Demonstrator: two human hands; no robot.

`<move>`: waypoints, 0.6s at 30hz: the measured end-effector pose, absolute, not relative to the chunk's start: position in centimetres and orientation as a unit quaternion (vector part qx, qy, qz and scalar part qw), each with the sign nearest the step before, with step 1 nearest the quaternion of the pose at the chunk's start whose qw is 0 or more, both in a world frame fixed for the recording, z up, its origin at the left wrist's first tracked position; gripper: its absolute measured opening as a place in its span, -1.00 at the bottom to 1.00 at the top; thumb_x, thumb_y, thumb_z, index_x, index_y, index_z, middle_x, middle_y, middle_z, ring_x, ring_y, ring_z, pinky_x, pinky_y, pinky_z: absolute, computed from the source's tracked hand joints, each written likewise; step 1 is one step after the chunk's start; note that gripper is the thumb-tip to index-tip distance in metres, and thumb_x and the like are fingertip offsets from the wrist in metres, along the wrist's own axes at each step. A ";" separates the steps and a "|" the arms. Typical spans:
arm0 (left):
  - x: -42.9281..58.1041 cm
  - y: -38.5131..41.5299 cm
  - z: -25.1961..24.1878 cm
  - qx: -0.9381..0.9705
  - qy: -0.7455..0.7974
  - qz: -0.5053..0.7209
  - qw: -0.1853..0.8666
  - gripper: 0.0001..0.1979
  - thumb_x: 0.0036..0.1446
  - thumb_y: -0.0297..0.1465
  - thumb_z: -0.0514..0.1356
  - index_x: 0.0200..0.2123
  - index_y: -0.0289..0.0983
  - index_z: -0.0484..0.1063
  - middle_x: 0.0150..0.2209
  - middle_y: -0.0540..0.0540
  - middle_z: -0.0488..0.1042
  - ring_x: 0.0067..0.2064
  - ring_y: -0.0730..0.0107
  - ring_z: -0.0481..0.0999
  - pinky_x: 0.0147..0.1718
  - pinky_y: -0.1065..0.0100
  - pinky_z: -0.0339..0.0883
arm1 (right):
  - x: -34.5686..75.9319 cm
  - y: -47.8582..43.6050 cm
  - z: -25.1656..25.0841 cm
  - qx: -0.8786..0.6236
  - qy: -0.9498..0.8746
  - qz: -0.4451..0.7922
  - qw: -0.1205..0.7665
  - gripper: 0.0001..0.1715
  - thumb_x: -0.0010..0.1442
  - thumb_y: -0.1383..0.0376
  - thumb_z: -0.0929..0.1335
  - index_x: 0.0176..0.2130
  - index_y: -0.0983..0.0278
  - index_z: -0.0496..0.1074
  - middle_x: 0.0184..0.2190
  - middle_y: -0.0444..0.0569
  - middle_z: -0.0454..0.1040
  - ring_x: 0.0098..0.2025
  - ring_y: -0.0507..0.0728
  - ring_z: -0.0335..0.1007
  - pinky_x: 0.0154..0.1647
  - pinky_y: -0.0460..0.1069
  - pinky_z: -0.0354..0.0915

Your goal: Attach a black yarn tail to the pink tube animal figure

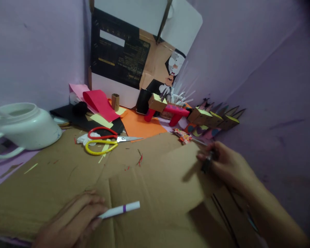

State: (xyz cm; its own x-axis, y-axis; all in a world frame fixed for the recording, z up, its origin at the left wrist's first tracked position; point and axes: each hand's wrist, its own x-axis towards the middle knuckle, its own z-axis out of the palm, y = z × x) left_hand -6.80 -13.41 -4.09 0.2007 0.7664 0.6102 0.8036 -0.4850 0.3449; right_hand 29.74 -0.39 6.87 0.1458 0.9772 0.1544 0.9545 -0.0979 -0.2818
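My left hand (73, 218) rests on a piece of brown cardboard (150, 196) at the lower left. Its fingers are closed on a white felt-tip pen (124, 208) with a purple band, which points right over a crease. At the right, my right hand (223, 158) is above the cardboard's far corner, its fingers pinched around a slim dark tool (208, 163). Blur hides that tool's exact kind. Scissors (119, 139) with one red and one yellow handle lie open beyond the cardboard. A patterned scrap (182, 135) is just past my right fingers.
A white pot (38, 129) stands at the left. Coloured paper sheets (139, 122) lie at the back, before a large printed box (116, 51) against the wall. Several small cardboard figures (212, 117) line the right wall, near a red-legged one (170, 112).
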 end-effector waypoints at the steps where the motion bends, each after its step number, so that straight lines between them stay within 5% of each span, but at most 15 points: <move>1: -6.2 -13.3 -3.6 -0.771 -0.507 -0.384 0.027 -0.74 0.28 -0.25 -0.04 -0.25 -0.13 0.42 -0.24 0.04 0.49 -0.15 0.48 0.46 -0.10 0.56 0.29 | 30.2 -2.2 5.8 -0.753 -0.633 0.053 0.170 -0.68 -0.04 0.01 0.36 -0.38 0.18 0.32 -0.59 -0.13 0.42 -0.55 0.14 0.32 -0.57 -0.05 0.09; 9: -3.5 -13.2 -2.1 -0.817 -0.467 -0.323 0.101 -0.77 0.16 -0.50 -0.04 -0.23 -0.18 0.36 -0.23 -0.04 0.41 -0.18 0.40 0.41 -0.13 0.45 0.26 | 29.2 -9.1 -1.1 -0.789 -0.479 0.119 0.367 -0.58 -0.01 -0.04 0.34 -0.34 0.18 0.18 -0.60 -0.21 0.30 -0.58 0.09 0.29 -0.57 -0.07 0.18; 18: -3.0 -11.9 -0.5 -0.816 -0.466 -0.330 0.088 -0.70 0.26 -0.42 -0.17 -0.30 -0.15 0.35 -0.38 0.01 0.47 -0.37 0.49 0.49 -0.36 0.54 0.35 | 29.5 -9.3 -0.5 -0.814 -0.511 0.138 0.238 -0.54 -0.02 -0.15 0.31 -0.38 0.15 0.28 -0.59 -0.15 0.44 -0.60 0.16 0.38 -0.61 -0.04 0.22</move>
